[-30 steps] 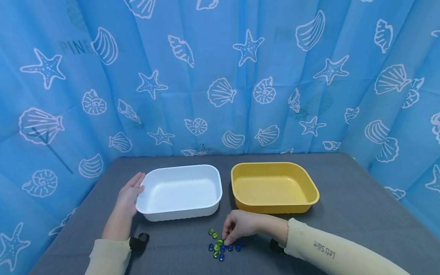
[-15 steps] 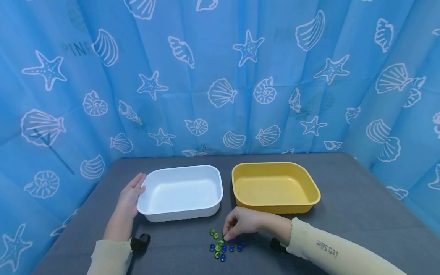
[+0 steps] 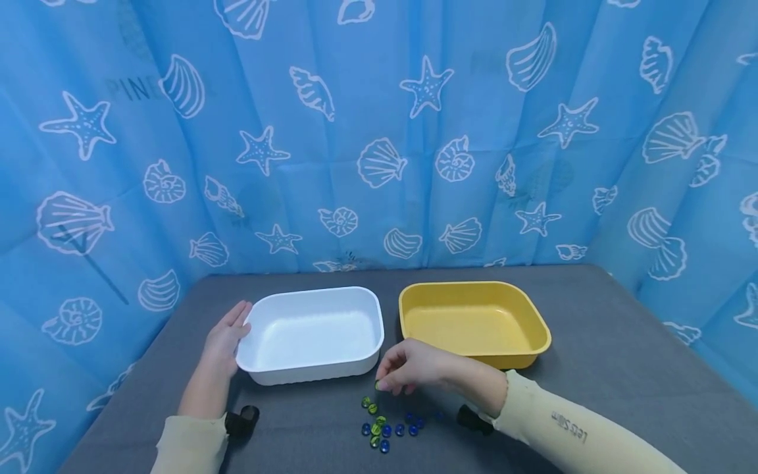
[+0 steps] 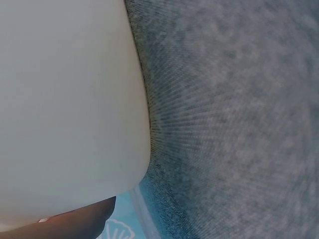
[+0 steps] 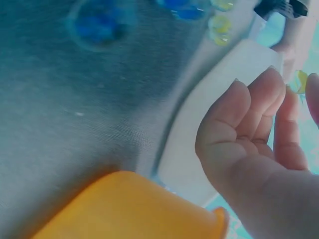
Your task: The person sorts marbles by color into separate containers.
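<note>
Between thumb and forefinger, my right hand (image 3: 412,366) pinches a green glass marble (image 3: 378,385), lifted above the table in front of the gap between two basins. In the right wrist view the marble (image 5: 300,81) looks clear with a yellow-green swirl. My left hand (image 3: 224,341) holds the left end of the white basin (image 3: 308,374), thumb at its rim and fingers along the outside. Loose green marbles (image 3: 376,430) and blue marbles (image 3: 400,430) lie in a cluster on the table below my right hand.
A yellow basin (image 3: 514,361) stands right of the white one, close to my right forearm. Both basins show bare floors. Grey cloth (image 3: 308,434) covers the table, and a blue shell-print curtain (image 3: 379,217) hangs behind it.
My right hand has taken a green marble out of the cluster and raised it away from me, toward the basins. The left hand stays at the white basin.
</note>
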Demonstrator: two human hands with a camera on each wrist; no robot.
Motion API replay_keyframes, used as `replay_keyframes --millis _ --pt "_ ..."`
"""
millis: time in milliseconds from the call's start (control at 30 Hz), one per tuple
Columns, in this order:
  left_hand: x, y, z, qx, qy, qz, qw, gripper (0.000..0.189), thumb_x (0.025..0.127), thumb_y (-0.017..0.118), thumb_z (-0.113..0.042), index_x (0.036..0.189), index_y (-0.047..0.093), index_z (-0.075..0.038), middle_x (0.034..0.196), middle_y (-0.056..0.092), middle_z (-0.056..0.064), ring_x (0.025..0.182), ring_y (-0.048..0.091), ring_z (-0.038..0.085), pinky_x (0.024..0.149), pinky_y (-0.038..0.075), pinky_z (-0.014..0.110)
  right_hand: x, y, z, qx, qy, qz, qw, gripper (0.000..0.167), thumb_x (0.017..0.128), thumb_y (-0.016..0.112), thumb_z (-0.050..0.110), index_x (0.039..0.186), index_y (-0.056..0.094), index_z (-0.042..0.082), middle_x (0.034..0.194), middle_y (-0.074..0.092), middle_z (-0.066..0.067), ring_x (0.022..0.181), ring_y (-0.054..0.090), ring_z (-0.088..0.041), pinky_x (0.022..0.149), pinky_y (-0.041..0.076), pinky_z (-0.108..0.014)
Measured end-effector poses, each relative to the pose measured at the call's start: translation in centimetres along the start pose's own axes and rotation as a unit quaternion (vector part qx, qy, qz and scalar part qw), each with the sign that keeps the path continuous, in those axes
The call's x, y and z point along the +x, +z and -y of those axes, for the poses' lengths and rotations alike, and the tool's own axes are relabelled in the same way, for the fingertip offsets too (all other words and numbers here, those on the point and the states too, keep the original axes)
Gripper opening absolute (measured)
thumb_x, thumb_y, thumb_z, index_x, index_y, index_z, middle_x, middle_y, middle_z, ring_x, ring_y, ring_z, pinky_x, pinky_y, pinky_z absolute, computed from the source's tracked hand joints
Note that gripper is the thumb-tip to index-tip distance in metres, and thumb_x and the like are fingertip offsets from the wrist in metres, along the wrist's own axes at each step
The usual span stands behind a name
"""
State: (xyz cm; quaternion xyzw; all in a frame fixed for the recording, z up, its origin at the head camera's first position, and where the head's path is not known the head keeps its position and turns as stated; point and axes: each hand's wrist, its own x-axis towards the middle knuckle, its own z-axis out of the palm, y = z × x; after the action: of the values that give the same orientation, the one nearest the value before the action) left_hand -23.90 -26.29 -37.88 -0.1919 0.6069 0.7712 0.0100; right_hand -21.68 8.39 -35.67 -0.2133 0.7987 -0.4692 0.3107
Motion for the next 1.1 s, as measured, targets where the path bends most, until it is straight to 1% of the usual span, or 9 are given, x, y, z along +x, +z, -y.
replay_keyframes --millis 167,367,567,833,1100 --pt "0.0 0.1 0.0 -0.003 0.001 -0.002 1.0000 0.055 0.106 0.032 -0.006 0.156 0.013 -0.018 0.159 0.017 -0.002 0.145 0.014 0.012 0.115 0.017 0.031 -0.1 -0.3 0.6 0.009 -0.001 -0.018 0.9998 0.011 0.090 0.071 0.014 0.094 0.070 0.005 0.084 0.066 -0.003 0.077 0.063 -0.018 0.072 0.054 -0.032" --pt "0.1 0.2 0.0 0.004 0.003 -0.008 1.0000 0.055 0.106 0.033 -0.006 0.156 0.014 -0.019 0.159 0.017 -0.002 0.145 0.015 0.012 0.115 0.018 0.031 -0.1 -0.5 1.0 0.032 -0.008 -0.027 0.9991 0.013 0.089 0.071 0.014 0.096 0.070 0.003 0.082 0.065 -0.003 0.075 0.062 -0.017 0.070 0.053 -0.031" --pt "0.1 0.1 0.0 0.002 0.003 -0.004 1.0000 0.055 0.106 0.032 -0.005 0.156 0.014 -0.018 0.159 0.017 -0.002 0.145 0.014 0.013 0.115 0.018 0.031 0.1 -0.6 1.5 0.042 -0.015 -0.041 0.9982 0.014 0.089 0.071 0.014 0.097 0.069 0.003 0.082 0.065 -0.004 0.074 0.061 -0.018 0.069 0.053 -0.031" --pt "0.0 0.2 0.0 0.004 0.004 -0.010 0.9999 0.055 0.106 0.031 -0.005 0.156 0.013 -0.018 0.159 0.017 -0.002 0.145 0.014 0.013 0.115 0.018 0.031 0.5 -1.1 1.9 0.071 -0.019 -0.041 0.9965 0.014 0.091 0.069 0.013 0.099 0.069 0.001 0.081 0.063 -0.006 0.072 0.057 -0.017 0.066 0.051 -0.027" --pt "0.0 0.1 -0.1 -0.005 0.003 0.001 1.0000 0.055 0.106 0.030 -0.005 0.156 0.012 -0.017 0.160 0.015 -0.002 0.145 0.013 0.012 0.115 0.017 0.031 1.2 -1.2 2.0 0.085 -0.023 -0.050 0.9949 0.015 0.090 0.070 0.015 0.098 0.069 0.002 0.080 0.063 -0.005 0.072 0.058 -0.018 0.065 0.050 -0.028"
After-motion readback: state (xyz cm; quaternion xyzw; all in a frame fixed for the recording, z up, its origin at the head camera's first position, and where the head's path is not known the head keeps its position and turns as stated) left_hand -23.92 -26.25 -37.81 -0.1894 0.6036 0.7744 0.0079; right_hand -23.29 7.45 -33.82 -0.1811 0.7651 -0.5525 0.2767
